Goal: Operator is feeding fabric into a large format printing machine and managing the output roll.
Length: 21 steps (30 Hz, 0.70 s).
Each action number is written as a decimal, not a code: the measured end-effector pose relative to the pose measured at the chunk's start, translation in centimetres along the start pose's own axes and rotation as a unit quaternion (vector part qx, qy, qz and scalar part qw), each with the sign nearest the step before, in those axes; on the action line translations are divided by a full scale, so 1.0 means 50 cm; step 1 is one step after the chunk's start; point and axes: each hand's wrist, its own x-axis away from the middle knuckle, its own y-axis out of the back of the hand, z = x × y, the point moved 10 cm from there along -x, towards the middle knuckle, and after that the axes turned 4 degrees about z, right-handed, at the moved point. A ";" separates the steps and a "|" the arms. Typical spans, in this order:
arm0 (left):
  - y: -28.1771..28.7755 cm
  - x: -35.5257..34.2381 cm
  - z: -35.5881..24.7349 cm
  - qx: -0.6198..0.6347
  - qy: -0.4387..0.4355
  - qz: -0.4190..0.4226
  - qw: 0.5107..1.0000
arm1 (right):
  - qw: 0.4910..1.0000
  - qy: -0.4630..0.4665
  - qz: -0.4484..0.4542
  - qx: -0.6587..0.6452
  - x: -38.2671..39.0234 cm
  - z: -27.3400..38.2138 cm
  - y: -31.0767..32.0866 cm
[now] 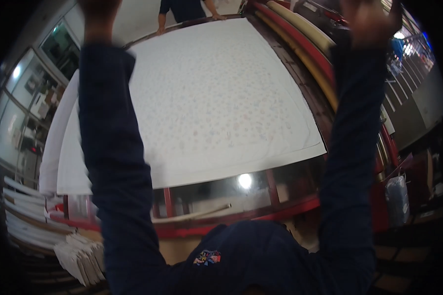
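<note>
Your left hand (100, 14) is blurred and cut by the upper edge of the view, so how far its fingers are open, and whether they grasp anything, you cannot tell from here. Your right hand (368, 22), well apart from it on the other side, is just as smeared and cropped; its fingers cannot be made out as released or clenched, and no held thing can be told in it. Both your arms reach up and away from you in dark sleeves.

Lower in view than both your hands and between your forearms lies the large white sheet (221, 98), spread out and sprinkled with small faint coloured marks; whether either of your hands touches it you cannot tell. It covers most of a red-framed table (295, 209), whose glossy dark top shows along the side nearest your body. There, far below your hands in view, a pale rod (202, 214) lies near the sheet's near edge. To the left of your right hand, a red roll (302, 37) runs along the table's side. To the right of your left hand, a co-worker (184, 9) stands at the far edge, hands resting there.
</note>
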 end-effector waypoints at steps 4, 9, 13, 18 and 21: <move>-0.019 0.381 -0.034 0.067 0.110 0.056 0.990 | 0.919 -0.138 -0.074 0.362 0.463 -0.088 0.127; 0.147 0.917 0.184 -0.129 0.453 0.258 0.843 | 0.494 -0.467 -0.271 0.682 0.982 -0.103 0.487; 0.386 1.194 0.287 -0.334 0.556 0.268 0.712 | 0.149 -0.626 -0.132 0.754 1.033 -0.133 0.522; 0.396 1.375 0.251 -0.611 0.533 0.404 0.423 | 0.088 -0.693 -0.164 0.696 1.137 -0.099 0.541; 0.437 1.416 0.266 -0.620 0.558 0.405 0.373 | 0.093 -0.670 -0.161 0.718 1.108 -0.103 0.533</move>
